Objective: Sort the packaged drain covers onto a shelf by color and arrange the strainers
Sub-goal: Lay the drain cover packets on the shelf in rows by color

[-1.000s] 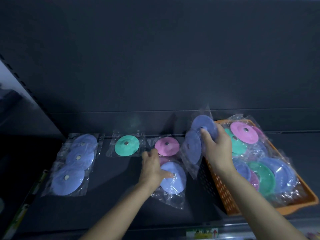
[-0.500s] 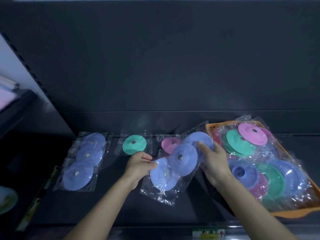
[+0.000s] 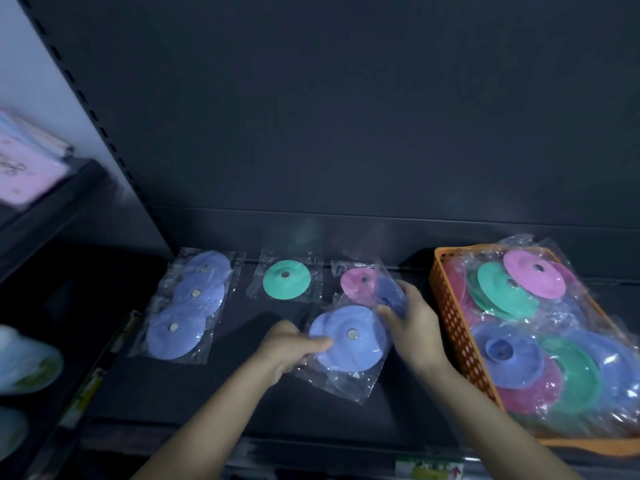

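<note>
On the dark shelf (image 3: pixel 221 386) lie bagged drain covers: a pile of three blue ones (image 3: pixel 187 306) at the left, a green one (image 3: pixel 286 279), then a pink one (image 3: pixel 358 284). My left hand (image 3: pixel 287 348) grips the left edge of a blue packaged cover (image 3: pixel 348 337) in front of the pink one. My right hand (image 3: pixel 412 320) holds a second blue packaged cover (image 3: pixel 389 292) that overlaps the first one's right side. An orange basket (image 3: pixel 457 327) at the right holds several bagged pink, green and blue covers.
The shelf's dark back wall rises behind the covers. A slotted upright (image 3: pixel 86 109) stands at the left, with a neighbouring shelf beyond it carrying pink goods (image 3: pixel 24 164) and pale round items (image 3: pixel 24 362). A price label (image 3: pixel 429 471) sits on the shelf's front edge.
Both hands have brought the blue covers together and lowered them toward the shelf in front of the pink one. The view has shifted to the right and closer.
</note>
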Available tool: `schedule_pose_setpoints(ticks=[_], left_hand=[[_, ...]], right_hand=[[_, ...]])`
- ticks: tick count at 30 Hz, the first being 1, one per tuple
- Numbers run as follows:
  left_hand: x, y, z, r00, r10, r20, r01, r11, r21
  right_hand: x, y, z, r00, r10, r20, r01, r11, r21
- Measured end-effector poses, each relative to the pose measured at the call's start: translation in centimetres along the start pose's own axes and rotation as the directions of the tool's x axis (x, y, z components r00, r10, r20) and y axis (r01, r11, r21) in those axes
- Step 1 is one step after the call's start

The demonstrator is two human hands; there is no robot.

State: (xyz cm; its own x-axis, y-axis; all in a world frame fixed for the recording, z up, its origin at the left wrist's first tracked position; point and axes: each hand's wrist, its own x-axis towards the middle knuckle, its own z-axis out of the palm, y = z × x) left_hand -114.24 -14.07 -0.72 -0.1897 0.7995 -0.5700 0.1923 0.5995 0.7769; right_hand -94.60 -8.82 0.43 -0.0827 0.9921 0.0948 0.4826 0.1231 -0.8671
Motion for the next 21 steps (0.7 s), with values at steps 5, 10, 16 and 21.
schedule_pose_setpoints(ticks=[5, 10, 16, 21], left_hand=[[0.2, 0.4, -1.1, 0.997, 0.053, 0.061, -0.041, 0.983, -0.179], [-0.4, 1.2, -2.0, 0.984, 0.159, 0.076, -0.132, 0.953, -0.274], [-0.9, 1.6, -2.2, 0.959, 0.250, -0.135, -0.256, 0.966, -0.030], [-1.8, 1.9, -2.4, 0.935, 0.295, -0.196, -0.319, 0.942, -0.102]], right_hand=[[0.4, 1.1, -1.3, 0.997, -0.068, -0.025, 0.062, 0.977, -0.203], [-0.1, 2.8, -0.5, 0.969, -0.062, 0.240, 0.179, 0.848, -0.499], [0.6, 2.5, -1.0, 0.935, 0.005, 0.354, 0.199, 0.819, -0.538], [2.1, -0.8, -2.6, 0.919, 0.009, 0.394, 0.150, 0.916, -0.371]])
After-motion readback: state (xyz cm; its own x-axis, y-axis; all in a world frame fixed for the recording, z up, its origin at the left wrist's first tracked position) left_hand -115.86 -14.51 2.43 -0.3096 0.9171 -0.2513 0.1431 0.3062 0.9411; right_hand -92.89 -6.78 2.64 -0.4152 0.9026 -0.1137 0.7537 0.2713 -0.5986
